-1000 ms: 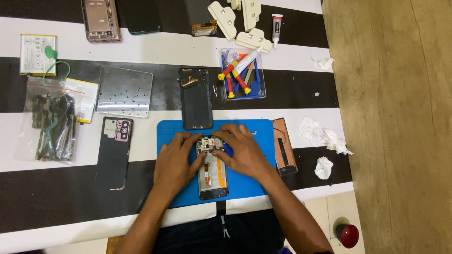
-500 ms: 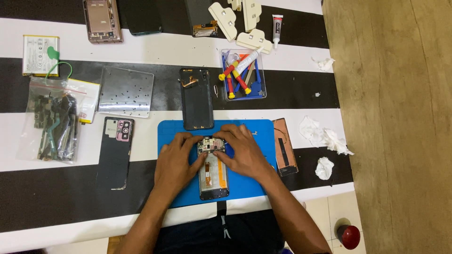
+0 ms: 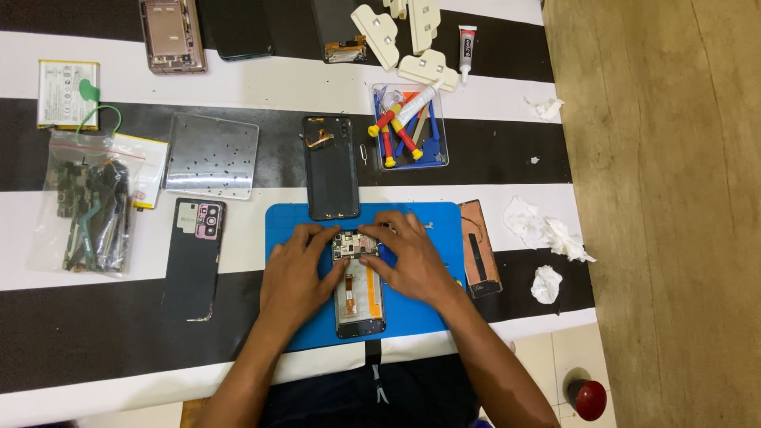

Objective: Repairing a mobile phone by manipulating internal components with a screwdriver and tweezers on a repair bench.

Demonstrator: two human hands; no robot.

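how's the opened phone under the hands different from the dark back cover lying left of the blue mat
The opened phone lies on the blue mat, circuit board and orange flex cable exposed, with the left hand and right hand on it. The dark back cover lies untouched on the striped cloth, its outside up, showing a pink camera block. Both lie flat, lengthwise.

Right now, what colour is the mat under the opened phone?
Blue; the mat shows plainly in the head view.

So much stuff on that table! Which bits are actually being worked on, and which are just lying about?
In use:
left hand
right hand
opened phone
blue mat

Lying about:
black back cover
tool tray
parts bag
crumpled tissues
battery
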